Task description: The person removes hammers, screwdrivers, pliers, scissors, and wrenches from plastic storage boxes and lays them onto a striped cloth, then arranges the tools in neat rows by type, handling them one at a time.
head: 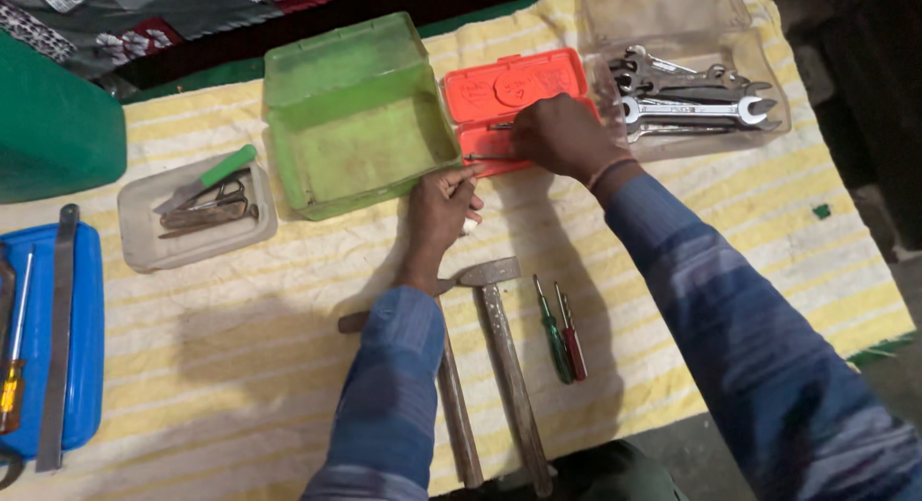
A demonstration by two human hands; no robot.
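Hands at the small orange case (499,102)

The right hand (562,136) was curled over the case's tray, its grasp hidden; the left hand (442,208), loosely closed, pinched a thin bit (483,157) at the front edge.

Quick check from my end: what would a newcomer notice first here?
Both hands meet at the open orange case at top centre: the right hand inside it, the left hand at its front edge. A green box stands open left of it, wrenches to its right.
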